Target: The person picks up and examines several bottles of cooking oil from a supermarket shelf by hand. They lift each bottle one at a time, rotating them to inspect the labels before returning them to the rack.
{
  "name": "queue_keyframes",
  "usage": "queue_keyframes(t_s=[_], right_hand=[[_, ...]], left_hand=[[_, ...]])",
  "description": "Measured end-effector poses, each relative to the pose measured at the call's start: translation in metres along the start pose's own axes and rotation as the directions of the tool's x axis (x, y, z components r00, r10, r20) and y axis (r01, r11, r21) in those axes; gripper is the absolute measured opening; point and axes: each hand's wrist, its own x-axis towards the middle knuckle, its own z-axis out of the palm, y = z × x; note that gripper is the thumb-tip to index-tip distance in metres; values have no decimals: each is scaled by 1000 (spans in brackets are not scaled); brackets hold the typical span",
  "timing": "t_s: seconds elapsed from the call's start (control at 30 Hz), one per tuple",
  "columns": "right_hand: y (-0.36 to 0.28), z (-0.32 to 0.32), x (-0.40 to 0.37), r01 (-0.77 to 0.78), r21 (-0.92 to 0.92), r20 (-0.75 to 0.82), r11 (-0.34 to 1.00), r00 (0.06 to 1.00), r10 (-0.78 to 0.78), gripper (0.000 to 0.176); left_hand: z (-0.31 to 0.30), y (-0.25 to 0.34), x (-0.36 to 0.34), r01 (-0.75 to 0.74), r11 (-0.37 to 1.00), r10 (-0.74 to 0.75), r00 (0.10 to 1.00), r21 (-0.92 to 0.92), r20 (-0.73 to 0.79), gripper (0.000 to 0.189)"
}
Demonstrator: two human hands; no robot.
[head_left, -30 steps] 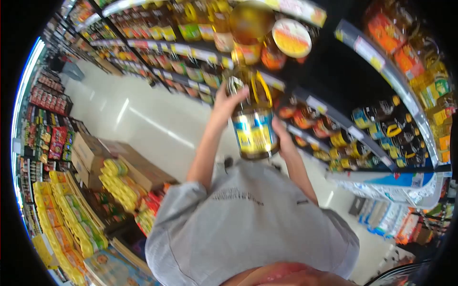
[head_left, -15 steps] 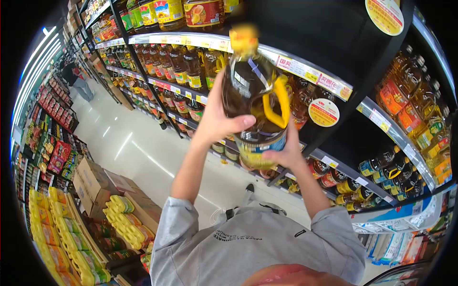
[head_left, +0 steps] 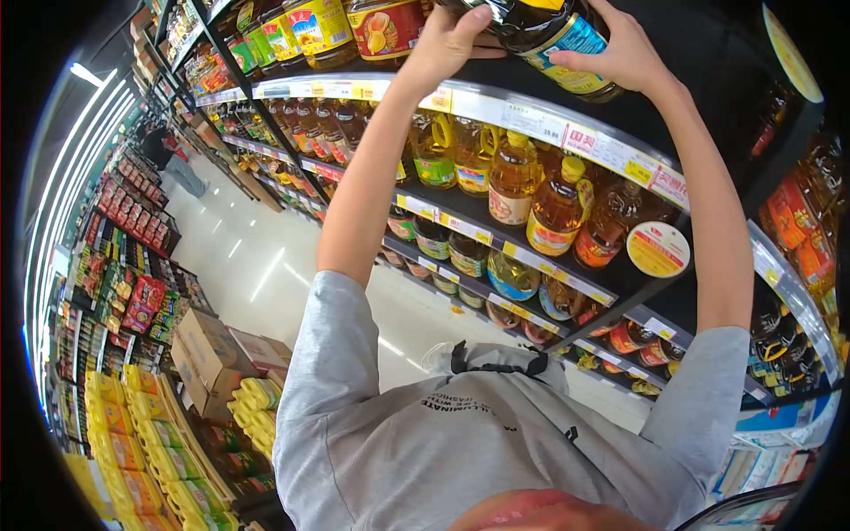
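At the top centre of the head view, a large dark oil bottle (head_left: 567, 53) with a blue and yellow label lies tilted above the shelf edge (head_left: 496, 104). My left hand (head_left: 447, 49) is wrapped round its upper part, toward the neck. Its lower part, near the base, is gripped by my right hand (head_left: 620, 53). Part of the bottle's top is cut off by the frame edge. Red-labelled and yellow-labelled bottles (head_left: 385, 31) stand on the same shelf level, left of my left hand.
Lower shelves hold rows of oil bottles (head_left: 553, 212). A round price sign (head_left: 658, 249) hangs at the right. Cardboard boxes (head_left: 208, 354) and stacked yellow packs (head_left: 115, 434) stand at lower left. Far down the aisle is another person (head_left: 177, 164).
Both hands have lifted the bottle up and away to the shelf's level. It has tipped from nearly upright to lying sideways, and the arms are stretched further out.
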Motion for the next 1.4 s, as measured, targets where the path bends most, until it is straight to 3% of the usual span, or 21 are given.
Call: queue_keyframes(t_s=[0.07,0.1,0.13,0.17,0.2,0.27,0.33,0.4,0.47,0.5,0.6,0.77,0.87,0.9,1.0,1.07,1.13,1.2,1.27,1.33,1.4], right_hand=[[19,9,11,-67,68,38,995,997,64,101],[46,26,17,-15,221,44,975,999,6,98],[77,46,23,35,368,39,929,998,-53,96],[93,57,26,31,345,15,938,999,-39,93],[103,62,31,-46,155,27,987,999,43,91],[117,67,42,-151,154,91,977,986,138,89],[123,77,50,-192,135,56,972,981,186,89],[135,83,62,-292,-26,106,956,950,293,87],[145,96,71,-243,-160,56,957,965,254,83],[148,101,78,-373,-172,97,912,915,392,79],[158,130,93,-429,-142,44,892,898,438,73],[138,157,126,-628,-201,40,752,761,647,58],[156,168,141,-695,-291,27,657,681,732,61],[160,171,146,-731,-292,8,617,643,766,52],[154,175,154,-753,-375,17,541,578,816,45],[175,182,147,-581,-555,-76,596,748,659,41],[165,176,145,-661,-459,-51,593,686,726,43],[144,168,138,-639,-474,36,605,673,739,47],[121,161,124,-485,-592,105,644,746,658,45],[86,147,104,-389,-623,131,678,803,581,37],[43,116,74,-284,-674,108,682,876,470,35]], left_hand=[[0,-12,16,62,998,-63,997,-11,-44,50],[-5,-19,24,55,998,-54,997,5,-54,64],[-7,-21,31,14,995,-9,998,94,-58,60],[-7,-23,36,-11,988,26,995,155,-95,54],[-8,-26,44,-35,976,64,989,213,-133,50],[-20,-30,65,11,970,23,990,244,-138,58],[-32,-34,92,58,880,23,986,472,-164,72],[-40,-40,116,73,817,26,986,572,-163,79],[-42,-52,138,-70,530,289,952,845,-102,88],[-45,-58,149,-75,540,288,952,838,-101,88],[-59,-78,184,144,466,112,969,873,-219,97],[-76,-109,184,-6,554,101,993,833,-61,116],[-88,-128,176,-47,487,6,999,872,50,102],[-86,-109,163,-70,503,-68,991,862,120,82],[-78,-76,133,-101,561,10,993,822,115,61],[-84,-79,125,-288,677,144,954,677,262,53],[-75,-55,100,-293,685,99,945,667,313,46],[-54,-45,63,-257,885,174,956,388,237,38],[-37,-35,17,-292,934,246,943,205,223,30],[-33,-40,-33,-251,968,240,930,4,278,32],[-34,-52,-72,-243,931,350,799,-271,488,34]])
